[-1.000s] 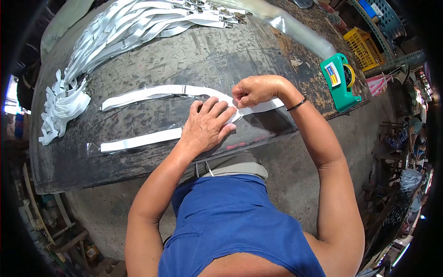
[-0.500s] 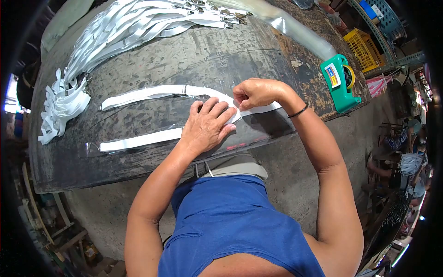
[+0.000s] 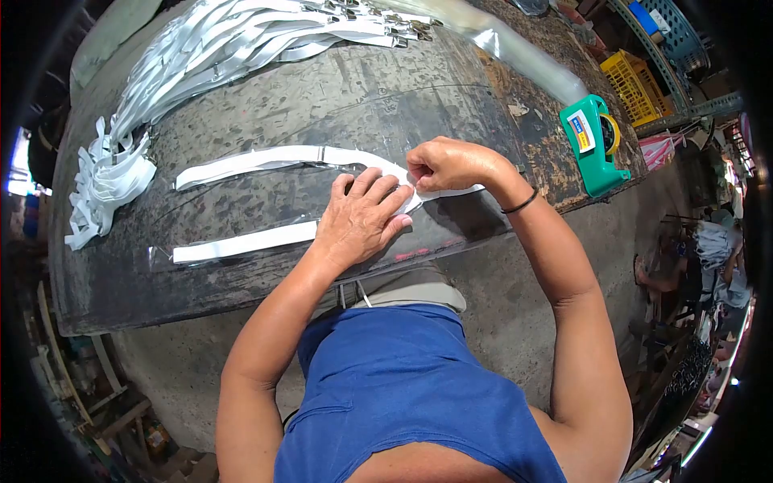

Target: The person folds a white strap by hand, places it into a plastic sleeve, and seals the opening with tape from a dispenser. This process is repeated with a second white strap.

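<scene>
Fingers of the left hand [image 3: 352, 219] lie flat and slightly spread on the table [image 3: 354, 105], over the hidden end of the near strap [image 3: 241, 244], while the far strap [image 3: 266, 159] passes by their tips; whether the two join underneath is hidden. Those of the right hand [image 3: 451, 163] curl narrow, tips down just beside, at a white band [image 3: 459, 192]; I cannot tell what, if anything, they pinch. Should the left palm ease off, the near strap could slide or twist, since the clear film [image 3: 161, 259] around it looks slick. A hard sideways pull by the right hand might tear that kind of thin wrap, or crease the straps where they crowd together. Dragging the band toward the body could bring it over the near edge. The dispenser [image 3: 597, 165] sits close to the table's edge, so a wide swing of the right arm could knock it down.
</scene>
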{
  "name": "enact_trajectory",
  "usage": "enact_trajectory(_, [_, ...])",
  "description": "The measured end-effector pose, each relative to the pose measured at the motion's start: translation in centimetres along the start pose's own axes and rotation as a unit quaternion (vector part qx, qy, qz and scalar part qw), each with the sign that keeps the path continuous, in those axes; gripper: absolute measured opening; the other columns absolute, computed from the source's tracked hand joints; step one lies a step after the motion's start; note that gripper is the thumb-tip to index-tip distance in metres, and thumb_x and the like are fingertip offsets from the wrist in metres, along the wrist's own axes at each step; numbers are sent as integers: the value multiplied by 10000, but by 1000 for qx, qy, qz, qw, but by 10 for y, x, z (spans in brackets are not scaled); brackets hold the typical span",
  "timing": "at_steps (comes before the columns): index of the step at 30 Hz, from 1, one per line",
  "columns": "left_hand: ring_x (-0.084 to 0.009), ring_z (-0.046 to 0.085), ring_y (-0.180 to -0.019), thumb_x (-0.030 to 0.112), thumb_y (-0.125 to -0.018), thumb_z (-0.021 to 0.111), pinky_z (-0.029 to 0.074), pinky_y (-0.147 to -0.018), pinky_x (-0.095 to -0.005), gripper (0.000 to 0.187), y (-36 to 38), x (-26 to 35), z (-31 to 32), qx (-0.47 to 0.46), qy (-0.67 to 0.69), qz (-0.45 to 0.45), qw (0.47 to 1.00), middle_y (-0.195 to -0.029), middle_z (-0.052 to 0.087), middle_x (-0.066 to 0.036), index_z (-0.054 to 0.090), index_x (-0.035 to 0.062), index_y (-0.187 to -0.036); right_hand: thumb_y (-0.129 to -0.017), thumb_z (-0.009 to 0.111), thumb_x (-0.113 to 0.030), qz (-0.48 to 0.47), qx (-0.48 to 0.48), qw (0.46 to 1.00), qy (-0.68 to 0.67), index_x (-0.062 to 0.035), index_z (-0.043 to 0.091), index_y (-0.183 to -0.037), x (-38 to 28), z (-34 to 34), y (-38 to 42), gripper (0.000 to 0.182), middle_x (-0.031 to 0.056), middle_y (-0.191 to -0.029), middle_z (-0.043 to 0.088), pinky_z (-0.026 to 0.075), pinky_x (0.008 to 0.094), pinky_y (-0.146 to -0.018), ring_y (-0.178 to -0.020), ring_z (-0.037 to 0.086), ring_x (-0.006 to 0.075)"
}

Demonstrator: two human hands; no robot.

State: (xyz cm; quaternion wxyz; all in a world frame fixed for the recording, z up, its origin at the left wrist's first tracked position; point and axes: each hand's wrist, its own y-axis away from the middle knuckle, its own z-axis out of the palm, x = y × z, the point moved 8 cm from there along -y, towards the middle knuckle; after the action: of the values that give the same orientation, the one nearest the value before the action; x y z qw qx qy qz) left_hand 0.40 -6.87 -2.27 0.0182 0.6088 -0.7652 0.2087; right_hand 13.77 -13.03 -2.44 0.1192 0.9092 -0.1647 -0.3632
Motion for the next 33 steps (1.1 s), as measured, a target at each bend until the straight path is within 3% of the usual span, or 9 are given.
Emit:
enact_trajectory(13, [-271, 468, -1306, 453, -960, 614, 346, -1049, -485, 452, 0, 0, 1, -2, 0, 0, 1000, -1324, 582, -47, 624, 201, -1335, -780, 743, -104, 0, 30, 999, 23, 17, 630, -808, 1, 2, -2, 168, 154, -744, 665, 490, 405, -633, -696, 646, 299])
enact_trajectory(20, [-274, 469, -1306, 453, -960, 614, 344, -1054, -489, 443, -1, 0, 0, -2, -1, -1, 1000, -1324, 582, -46, 632, 202, -1325, -712, 858, -307, 122, 5, 987, 106, -5, 616, -922, 19, -10, -6, 440, 181, -862, 697, 513, 422, -700, -824, 674, 345])
enact_trajectory(23, [-249, 482, -1282, 443, -958, 617, 347, -1021, -479, 422, 0, 0, -2, 15, 6, 7, 1000, -1291, 590, -28, 619, 200, -1303, -732, 849, -313, 107, 4, 991, 78, -5, 608, -899, 32, -12, -4, 426, 159, -837, 687, 511, 416, -680, -779, 666, 323])
enact_trajectory(25, [-249, 482, -1282, 444, -958, 617, 347, -1022, -480, 421, -1, 1, -2, 16, 4, 5, 1000, -1291, 591, -29, 620, 201, -1302, -752, 839, -334, 125, 37, 986, -101, -9, 601, -879, 47, -17, 0, 422, 141, -804, 669, 499, 418, -655, -735, 651, 299])
enact_trajectory(26, [-250, 483, -1281, 445, -958, 616, 348, -1022, -481, 421, 0, 0, -2, 13, 3, 4, 1000, -1291, 592, -30, 620, 203, -1301, -752, 839, -334, 124, 35, 987, -99, -9, 601, -879, 45, -17, 1, 422, 141, -804, 669, 499, 418, -655, -735, 651, 299])
enact_trajectory(28, [-250, 483, -1281, 447, -959, 615, 348, -1022, -482, 422, 0, 0, -2, 13, 1, 2, 1000, -1292, 592, -31, 620, 203, -1303, -769, 824, -371, 100, 97, 990, -35, -20, 596, -861, 36, -22, 8, 429, 133, -784, 654, 485, 422, -634, -705, 636, 285])
enact_trajectory(30, [-250, 484, -1281, 448, -960, 613, 349, -1022, -482, 422, -1, 0, -1, 10, 0, 5, 1000, -1293, 592, -32, 620, 203, -1304, -747, 815, -444, 117, 120, 982, 92, -31, 604, -859, 33, -14, 9, 478, 140, -776, 665, 486, 444, -654, -730, 645, 327])
enact_trajectory(33, [-252, 487, -1277, 448, -963, 609, 349, -1023, -482, 426, 2, 2, -1, 14, -4, 11, 1000, -1294, 592, -33, 618, 203, -1311, -739, 816, -452, 150, 101, 981, 65, -27, 608, -863, 32, -12, 6, 489, 148, -785, 672, 485, 455, -670, -763, 648, 350])
